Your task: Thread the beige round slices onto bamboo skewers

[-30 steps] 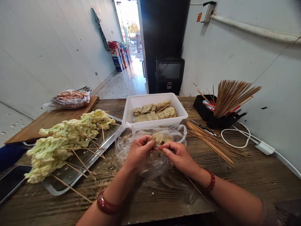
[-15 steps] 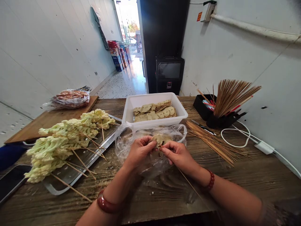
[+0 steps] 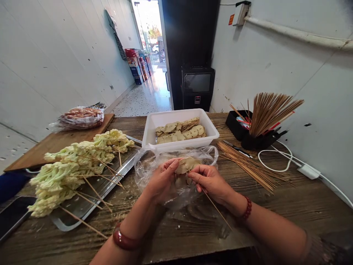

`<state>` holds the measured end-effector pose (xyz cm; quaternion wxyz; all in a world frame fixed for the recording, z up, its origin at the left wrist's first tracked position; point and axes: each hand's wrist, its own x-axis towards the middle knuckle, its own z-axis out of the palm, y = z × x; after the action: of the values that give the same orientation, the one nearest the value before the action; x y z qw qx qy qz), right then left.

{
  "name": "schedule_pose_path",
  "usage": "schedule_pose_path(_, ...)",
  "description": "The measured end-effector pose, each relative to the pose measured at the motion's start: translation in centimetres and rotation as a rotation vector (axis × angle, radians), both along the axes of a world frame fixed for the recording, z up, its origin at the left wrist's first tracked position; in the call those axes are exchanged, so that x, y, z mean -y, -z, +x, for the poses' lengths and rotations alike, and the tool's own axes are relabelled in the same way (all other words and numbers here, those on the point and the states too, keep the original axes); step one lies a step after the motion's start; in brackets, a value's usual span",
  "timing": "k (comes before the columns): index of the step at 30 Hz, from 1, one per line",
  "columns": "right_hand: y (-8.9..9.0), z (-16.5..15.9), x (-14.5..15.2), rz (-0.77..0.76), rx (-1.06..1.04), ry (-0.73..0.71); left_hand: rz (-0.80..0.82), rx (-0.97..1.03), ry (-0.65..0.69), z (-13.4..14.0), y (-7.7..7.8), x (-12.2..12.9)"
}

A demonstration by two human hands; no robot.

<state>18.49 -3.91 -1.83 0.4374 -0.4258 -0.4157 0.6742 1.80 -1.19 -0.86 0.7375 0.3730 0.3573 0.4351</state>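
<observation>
Head view, looking down across a wooden table [image 3: 193, 239]. The left hand [image 3: 162, 180] pinches a pale, thin slice [image 3: 186, 165] at its left edge, thumb on top, apparently to steady it. The right hand [image 3: 211, 180] is closed, thumb against fingers, on a thin skewer [image 3: 216, 209] near its tip, which meets the slice; gripping so close likely gives control of the point. Whether it pierces the slice cannot be told. The skewer's long end slopes down towards the wearer, clear of the left hand.

Both hands work over an open clear bag [image 3: 142, 171], probably so that its contents lie within reach. Just beyond is a white tub [image 3: 179, 146] of skewered slices [image 3: 195, 131]. Loose sticks [image 3: 248, 167] lie to the right, handy for the right hand. To the left, skewered cauliflower [image 3: 77, 158] rests on a metal tray [image 3: 63, 225], most sticks pointing towards the wearer's side.
</observation>
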Motion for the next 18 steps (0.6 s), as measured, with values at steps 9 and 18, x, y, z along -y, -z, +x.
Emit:
schedule_pose_path(9,0.1,0.2,0.2,0.134,0.149,-0.040,-0.005,-0.045,-0.032,-0.5,0.2,0.0)
schedule_pose_path(18,0.8,0.6,0.6,0.610,0.545,0.060,0.111,-0.138,-0.217,-0.9,-0.5,-0.3)
